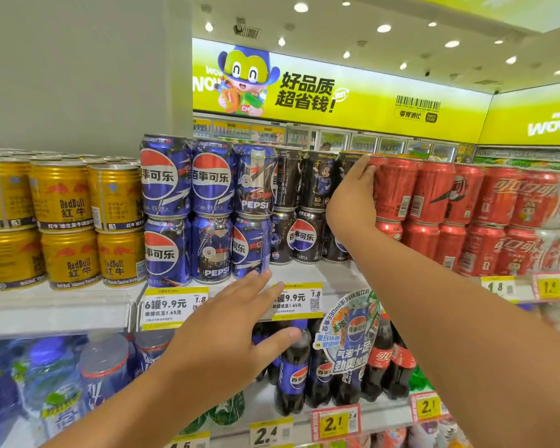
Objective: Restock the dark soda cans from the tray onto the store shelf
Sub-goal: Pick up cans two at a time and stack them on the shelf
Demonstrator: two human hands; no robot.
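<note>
Black Pepsi cans [304, 234] stand two high on the upper shelf [317, 273], between blue Pepsi cans and red cola cans. My right hand [353, 192] is wrapped around the rightmost top black can [348, 164], which sits in the top row against the red cans; most of that can is hidden by my fingers. My left hand [236, 331] hovers lower, fingers spread and holding nothing, in front of the yellow price tags on the shelf edge. The tray is not in view.
Blue Pepsi cans [207, 208] and gold Red Bull cans [62, 221] fill the shelf to the left, red cola cans [466, 215] to the right. Bottled drinks [295, 370] stand on the shelf below. A yellow store banner [337, 92] hangs behind.
</note>
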